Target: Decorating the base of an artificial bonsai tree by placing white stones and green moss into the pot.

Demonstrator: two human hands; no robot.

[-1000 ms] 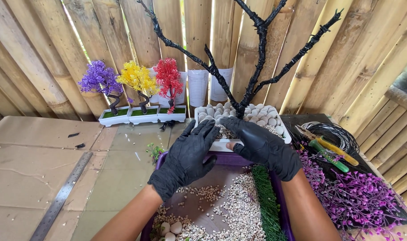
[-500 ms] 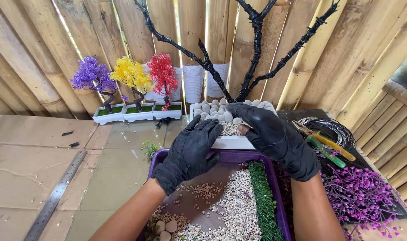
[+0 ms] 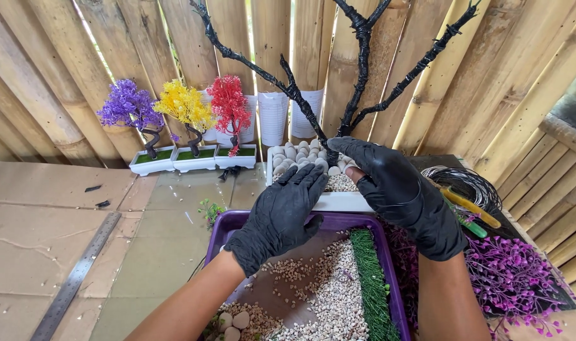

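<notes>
Bare black wire tree (image 3: pixel 357 76) in white pot (image 3: pixel 338 201): pebbles partly laid, foliage absent; left hand (image 3: pixel 284 211) open, right hand (image 3: pixel 398 189) pinching gravel.

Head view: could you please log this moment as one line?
left hand: gloved, on white pot rim | right hand: gloved, at black wire tree base | pebbles in pot | purple tray below
</notes>
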